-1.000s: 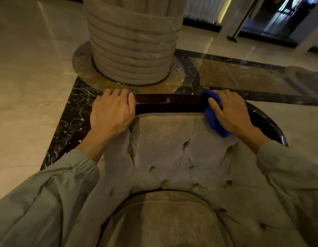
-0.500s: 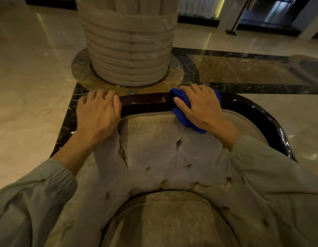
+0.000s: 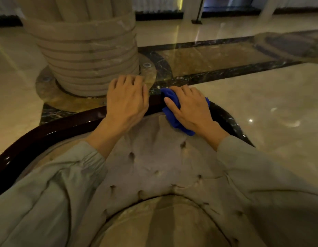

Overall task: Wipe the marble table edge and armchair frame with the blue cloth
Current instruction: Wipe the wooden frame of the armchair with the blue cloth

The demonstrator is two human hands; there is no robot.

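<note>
The floor (image 3: 261, 104) is polished pale stone with a dark veined band (image 3: 226, 72) crossing it, and light glares off the surface in several spots. A ribbed stone column (image 3: 87, 56) stands on a round brown base (image 3: 47, 90) at upper left, just beyond the chair. The armchair (image 3: 154, 166) fills the lower half of the view: a tufted grey backrest, bordered along its top by a glossy dark frame (image 3: 47, 129) that curves from lower left up to the centre and down again at right. The blue cloth (image 3: 172, 111) lies bunched on the top rail of that frame, right of centre, with its long axis running from the far side of the rail down toward the upholstery (one end hangs over the padded edge). The right hand (image 3: 192, 109) presses flat on the cloth, fingers (image 3: 181, 90) curled loosely over it and the far side of the rail, thumb stretched out to the left along the fabric. The left hand (image 3: 127, 100) rests on the same rail just beside the cloth, fingers bent over the far edge and close together, holding the frame only. Both grey sleeves (image 3: 56, 184) reach in from the lower corners.
</note>
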